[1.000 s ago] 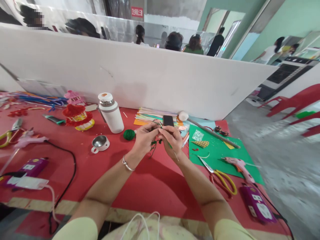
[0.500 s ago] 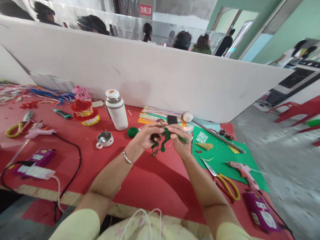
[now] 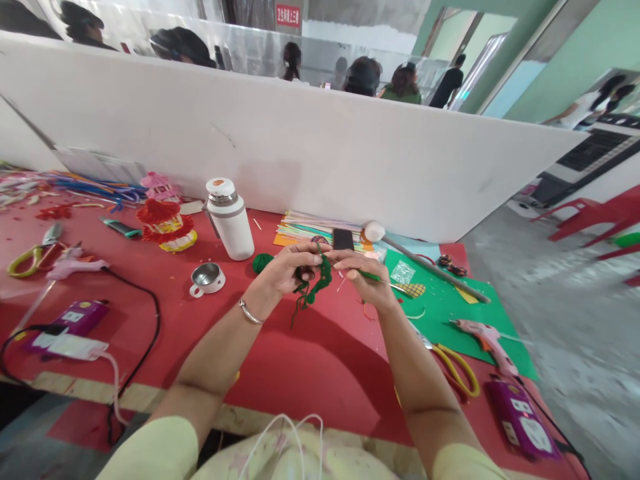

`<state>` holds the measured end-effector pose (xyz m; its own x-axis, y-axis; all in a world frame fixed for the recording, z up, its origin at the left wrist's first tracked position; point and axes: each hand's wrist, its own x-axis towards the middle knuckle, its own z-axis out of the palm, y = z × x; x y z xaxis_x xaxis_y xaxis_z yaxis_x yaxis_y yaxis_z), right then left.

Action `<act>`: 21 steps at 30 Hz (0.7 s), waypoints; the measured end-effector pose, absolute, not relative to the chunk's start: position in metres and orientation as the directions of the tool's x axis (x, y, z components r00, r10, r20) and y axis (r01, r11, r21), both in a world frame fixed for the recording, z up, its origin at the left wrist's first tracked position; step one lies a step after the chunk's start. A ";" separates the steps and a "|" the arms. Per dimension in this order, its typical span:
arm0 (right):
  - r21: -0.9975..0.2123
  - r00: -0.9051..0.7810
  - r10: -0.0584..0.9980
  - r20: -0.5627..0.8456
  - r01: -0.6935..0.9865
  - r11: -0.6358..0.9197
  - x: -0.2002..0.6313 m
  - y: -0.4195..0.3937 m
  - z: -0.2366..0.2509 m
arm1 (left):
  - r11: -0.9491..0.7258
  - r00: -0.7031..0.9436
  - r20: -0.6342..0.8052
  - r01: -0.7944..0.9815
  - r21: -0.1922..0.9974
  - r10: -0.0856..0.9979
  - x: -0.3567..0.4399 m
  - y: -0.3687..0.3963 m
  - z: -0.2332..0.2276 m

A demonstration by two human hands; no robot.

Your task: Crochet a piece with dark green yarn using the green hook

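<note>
Head view: both hands meet over the middle of the red table (image 3: 310, 373), raised a little above it. The left hand (image 3: 290, 270) pinches a strand of green yarn (image 3: 313, 288) between thumb and fingers; the yarn hangs down in a crinkled loop between the two hands. The right hand (image 3: 363, 275) is closed on a thin green stick (image 3: 371, 275) that points to the right, and its fingertips touch the top of the same yarn. The two hands are close together, joined by the strand. A silver bracelet (image 3: 247, 311) sits on the left wrist.

Just left of the left hand lies a small ball of green yarn (image 3: 261, 262), and farther left a small metal cup (image 3: 207, 278) and a white flask (image 3: 229, 219) standing upright. Beyond the hands lies a stack of coloured paper (image 3: 300, 231) with a black phone (image 3: 343, 239) on it. To the right a green sheet (image 3: 450, 313) holds a pink glue gun (image 3: 487, 341), with yellow-handled scissors (image 3: 453, 373) at its near edge. A white partition (image 3: 300, 147) stands along the far side of the table.
</note>
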<state>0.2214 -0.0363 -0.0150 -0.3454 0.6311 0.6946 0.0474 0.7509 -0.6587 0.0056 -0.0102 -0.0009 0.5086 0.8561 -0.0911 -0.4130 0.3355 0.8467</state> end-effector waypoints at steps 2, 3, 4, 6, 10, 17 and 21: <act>-0.645 -0.366 0.612 0.701 0.041 0.763 0.222 -0.036 -0.014 | 0.341 0.519 -0.092 -0.409 0.847 0.850 0.006 -0.011 0.001; -0.645 -0.370 0.610 0.701 0.037 0.763 0.223 -0.036 -0.015 | 0.350 0.528 -0.095 -0.406 0.844 0.844 0.006 -0.012 0.001; -0.648 -0.372 0.611 0.699 0.034 0.761 0.223 -0.035 -0.015 | 0.359 0.538 -0.099 -0.405 0.841 0.837 0.005 -0.012 0.002; -0.651 -0.379 0.611 0.695 0.031 0.759 0.225 -0.035 -0.015 | 0.373 0.553 -0.103 -0.402 0.836 0.827 0.005 -0.011 0.002; -0.621 -0.420 0.587 0.692 0.068 0.781 0.228 -0.036 -0.012 | 0.356 0.565 -0.077 -0.403 0.843 0.822 0.002 -0.010 0.002; -0.588 -0.452 0.555 0.699 0.080 0.805 0.231 -0.040 -0.005 | 0.303 0.562 -0.031 -0.397 0.866 0.826 -0.001 -0.009 -0.001; -0.587 -0.476 0.544 0.691 0.070 0.806 0.232 -0.041 -0.003 | 0.293 0.578 -0.022 -0.380 0.877 0.815 -0.005 -0.007 -0.002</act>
